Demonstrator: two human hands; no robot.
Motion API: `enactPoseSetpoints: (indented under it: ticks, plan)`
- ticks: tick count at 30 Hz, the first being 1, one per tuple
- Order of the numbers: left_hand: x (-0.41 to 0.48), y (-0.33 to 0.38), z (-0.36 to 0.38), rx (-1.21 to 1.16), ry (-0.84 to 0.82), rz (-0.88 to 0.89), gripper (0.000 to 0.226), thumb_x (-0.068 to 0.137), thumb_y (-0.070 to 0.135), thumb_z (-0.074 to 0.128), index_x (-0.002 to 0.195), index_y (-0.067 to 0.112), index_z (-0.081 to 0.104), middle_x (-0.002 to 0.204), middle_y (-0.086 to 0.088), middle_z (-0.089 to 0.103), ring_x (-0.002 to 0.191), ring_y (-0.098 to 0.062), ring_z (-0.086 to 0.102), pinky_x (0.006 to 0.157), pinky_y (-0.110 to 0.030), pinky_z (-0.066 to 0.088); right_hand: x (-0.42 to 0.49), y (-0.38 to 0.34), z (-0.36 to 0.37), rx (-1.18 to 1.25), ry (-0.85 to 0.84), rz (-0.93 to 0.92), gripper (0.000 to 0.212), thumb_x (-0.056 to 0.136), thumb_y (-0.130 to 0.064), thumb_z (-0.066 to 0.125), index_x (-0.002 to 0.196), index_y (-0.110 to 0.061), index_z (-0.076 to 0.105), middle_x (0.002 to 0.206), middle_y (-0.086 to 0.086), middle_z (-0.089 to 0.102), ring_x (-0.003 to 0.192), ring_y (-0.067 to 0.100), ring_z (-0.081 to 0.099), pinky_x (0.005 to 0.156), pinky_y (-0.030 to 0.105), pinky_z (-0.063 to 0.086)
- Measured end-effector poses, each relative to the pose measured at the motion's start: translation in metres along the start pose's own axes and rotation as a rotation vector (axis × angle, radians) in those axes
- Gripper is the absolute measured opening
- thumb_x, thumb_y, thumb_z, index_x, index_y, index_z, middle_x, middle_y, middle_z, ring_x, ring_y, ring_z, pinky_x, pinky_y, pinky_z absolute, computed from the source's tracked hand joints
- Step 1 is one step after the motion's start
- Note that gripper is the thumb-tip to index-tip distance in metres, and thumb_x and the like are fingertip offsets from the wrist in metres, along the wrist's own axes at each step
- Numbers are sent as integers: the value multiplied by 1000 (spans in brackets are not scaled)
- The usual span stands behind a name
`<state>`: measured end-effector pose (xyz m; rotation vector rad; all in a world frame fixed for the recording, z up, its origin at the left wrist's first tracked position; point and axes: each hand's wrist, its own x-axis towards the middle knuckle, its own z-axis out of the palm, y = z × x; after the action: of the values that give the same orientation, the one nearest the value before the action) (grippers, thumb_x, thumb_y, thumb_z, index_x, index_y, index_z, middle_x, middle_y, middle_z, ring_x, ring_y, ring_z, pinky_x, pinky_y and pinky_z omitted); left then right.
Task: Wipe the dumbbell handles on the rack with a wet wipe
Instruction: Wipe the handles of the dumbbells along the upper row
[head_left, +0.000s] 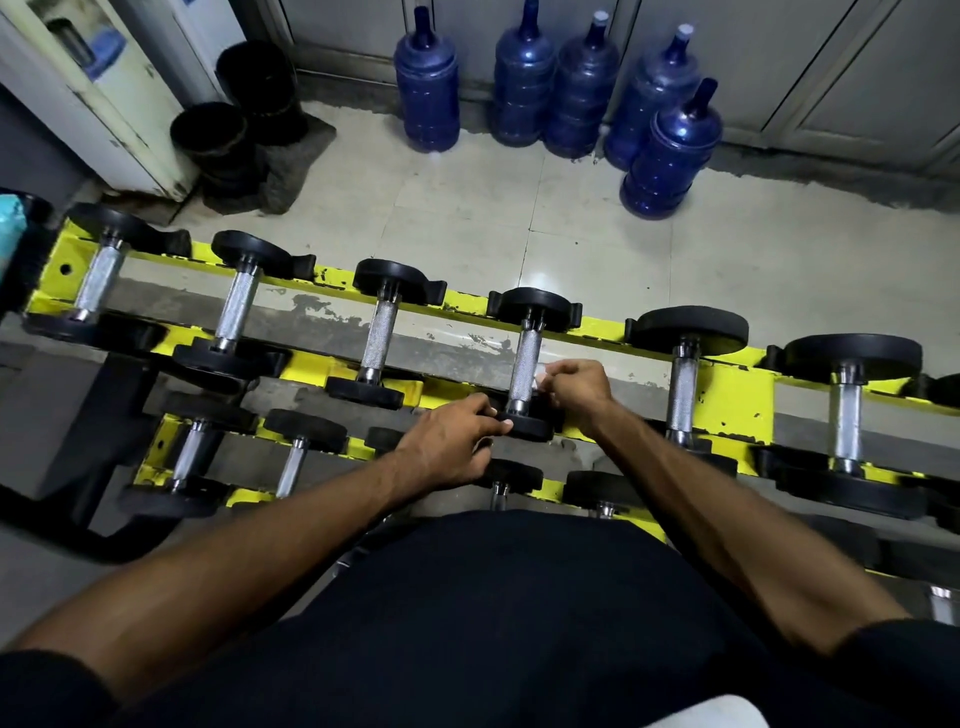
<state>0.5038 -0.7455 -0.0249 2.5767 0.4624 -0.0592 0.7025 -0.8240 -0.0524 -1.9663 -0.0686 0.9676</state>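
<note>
Open tiled floor (519, 208) lies beyond the yellow rack (732, 395), with blue bottles (670, 156) at the wall. On the rack's upper tier, my left grip (457, 441) holds a dumbbell (535, 306) by its near end. My right grip (579, 387) pinches the wet wipe (541, 376) against the handle (524, 353).

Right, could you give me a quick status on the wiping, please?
Left hand holds the dumbbell's near head. Right hand presses wipe on its handle, low end. Nothing in the way.
</note>
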Motion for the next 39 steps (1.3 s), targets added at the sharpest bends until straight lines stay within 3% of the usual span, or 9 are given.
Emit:
enactPoseSetpoints:
  ticks: [4,10,13,18,20,25,30,35,39]
  plan:
    - [1,0,0,-1,1,8,37,91,26,63,128,28,66,110,5,55,95,-11,57,71,-19,39,-3,5,-13,-162,-140,36,14,83,6,68,73,-2,69,73,16,68,47,12,58,41,21,45]
    - [-1,0,0,-10,13,23,38,90,23,62,128,26,66,110,3,56,96,-13,58,71,-21,42,5,3,9,175,102,48,20,72,11,75,79,-7,71,90,15,74,72,24,69,64,35,59]
    - [-2,-1,1,-18,22,23,38,89,22,63,126,25,67,109,2,57,95,-15,59,70,-24,46,-5,16,-1,-48,43,-79,14,72,3,81,75,-8,74,82,11,75,72,21,70,64,35,59]
    - [-4,0,0,-16,21,24,40,89,22,63,129,26,66,109,1,55,98,-17,59,75,-32,54,-20,1,-7,-697,-159,-779,14,78,-8,79,92,-10,79,87,4,74,75,13,65,71,32,56]
    - [-5,0,0,-7,8,26,42,89,23,62,132,26,63,112,0,54,102,-17,58,79,-34,55,-16,-16,-1,-837,-146,-910,17,85,-11,73,102,-9,76,99,5,70,86,17,63,76,35,56]
    - [-8,2,2,-7,-4,30,47,89,23,61,136,25,59,118,-1,52,108,-17,56,85,-37,55,-5,-45,14,-1166,44,-942,20,88,-1,63,106,-3,71,104,11,58,96,31,59,74,36,50]
    - [-8,0,3,-25,1,31,46,88,21,62,134,23,61,117,0,53,108,-16,54,87,-35,54,-18,-59,31,-1521,-433,-892,20,87,-2,62,107,-5,68,111,12,59,101,30,60,75,31,48]
    - [-7,0,3,-30,2,31,46,88,21,62,134,22,61,116,0,53,109,-16,55,87,-34,53,-19,-77,44,-1643,-130,-934,22,91,2,54,111,1,64,107,19,57,99,36,59,68,41,46]
    - [-7,0,3,-13,0,35,39,86,22,62,124,21,67,114,1,54,100,-17,56,82,-38,55,-26,-74,55,-1770,-401,-914,20,95,-8,54,110,-2,65,109,17,64,99,33,63,74,40,50]
